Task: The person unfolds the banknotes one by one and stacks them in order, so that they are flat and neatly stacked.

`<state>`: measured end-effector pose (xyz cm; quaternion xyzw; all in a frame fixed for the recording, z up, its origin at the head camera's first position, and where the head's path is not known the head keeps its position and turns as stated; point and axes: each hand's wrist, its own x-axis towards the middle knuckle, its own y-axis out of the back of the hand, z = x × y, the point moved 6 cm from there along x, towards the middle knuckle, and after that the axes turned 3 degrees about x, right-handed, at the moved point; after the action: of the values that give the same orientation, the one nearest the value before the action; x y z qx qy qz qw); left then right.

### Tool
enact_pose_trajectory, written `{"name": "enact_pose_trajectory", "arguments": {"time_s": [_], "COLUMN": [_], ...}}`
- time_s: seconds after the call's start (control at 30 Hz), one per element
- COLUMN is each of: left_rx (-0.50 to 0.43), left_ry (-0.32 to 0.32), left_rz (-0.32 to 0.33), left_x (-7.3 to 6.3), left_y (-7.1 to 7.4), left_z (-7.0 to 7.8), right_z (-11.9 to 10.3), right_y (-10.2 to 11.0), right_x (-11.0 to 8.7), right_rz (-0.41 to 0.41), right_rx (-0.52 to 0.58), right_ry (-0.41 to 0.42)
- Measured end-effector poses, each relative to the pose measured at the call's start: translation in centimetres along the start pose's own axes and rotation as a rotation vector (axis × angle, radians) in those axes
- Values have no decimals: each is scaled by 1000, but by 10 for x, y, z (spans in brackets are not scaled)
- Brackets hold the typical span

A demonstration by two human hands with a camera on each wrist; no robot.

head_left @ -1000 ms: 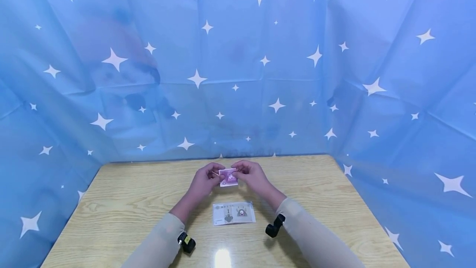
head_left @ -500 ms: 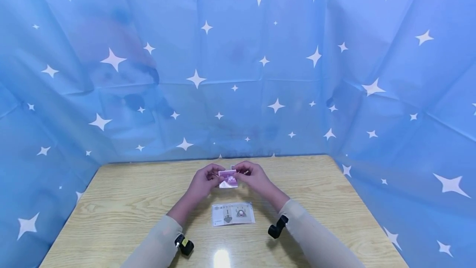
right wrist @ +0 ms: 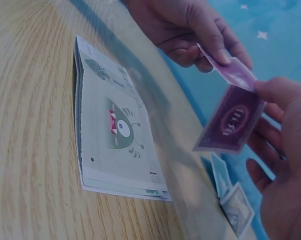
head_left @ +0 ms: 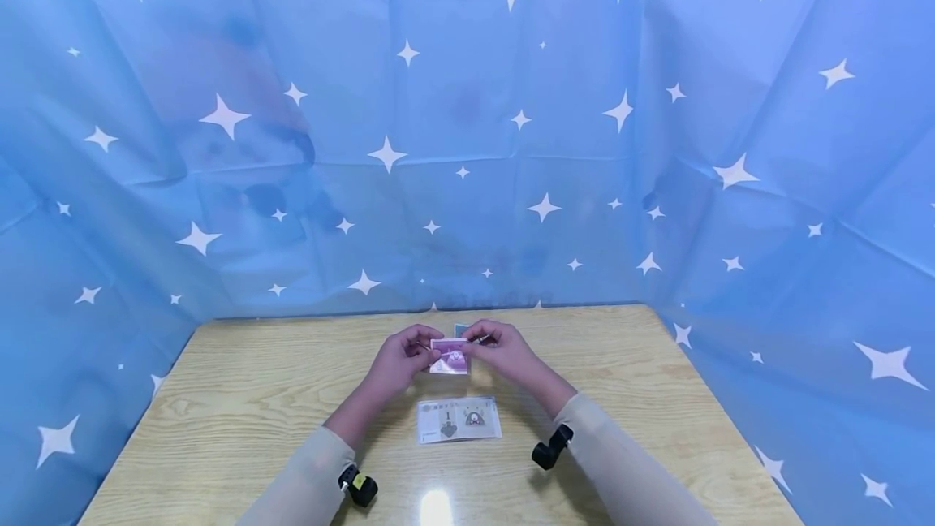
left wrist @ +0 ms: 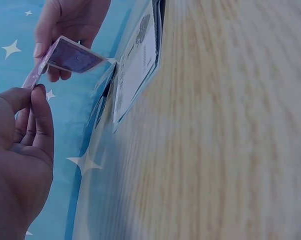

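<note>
The left hand (head_left: 401,356) pinches a purple note (head_left: 451,358) (visibly bent) at its three o'clock, the right hand (head_left: 502,351) at its nine o'clock.

Bare tabletop (head_left: 234,380) runs wide to the person's left and right of the pale note stack (head_left: 459,419), outside each sleeve (head_left: 624,465), and I see open air right above it. On its far side, the left hand (head_left: 404,354), right hand (head_left: 502,350) and purple note (head_left: 450,359) bar the way; behind them come small folded notes (right wrist: 220,176), then the starry curtain (head_left: 453,226).
</note>
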<state>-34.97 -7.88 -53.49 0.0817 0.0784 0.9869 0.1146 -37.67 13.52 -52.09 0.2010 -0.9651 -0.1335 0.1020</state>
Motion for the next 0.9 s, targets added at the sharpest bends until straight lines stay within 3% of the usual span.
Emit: {"name": "enact_pose_trajectory", "arguments": {"time_s": [0.57,0.9], "left_rx": [3,14], "left_ry": [-8,-11], "left_rz": [3,3], "left_x": [-7,-9], "left_y": [-2,-3], "left_z": [2,3], "right_z": [2,-4], "right_y": [3,2], "right_x": [-6,-9], "right_rz": [-35,8], "right_rx": [-14,-51], "right_ry": [-47,-41]}}
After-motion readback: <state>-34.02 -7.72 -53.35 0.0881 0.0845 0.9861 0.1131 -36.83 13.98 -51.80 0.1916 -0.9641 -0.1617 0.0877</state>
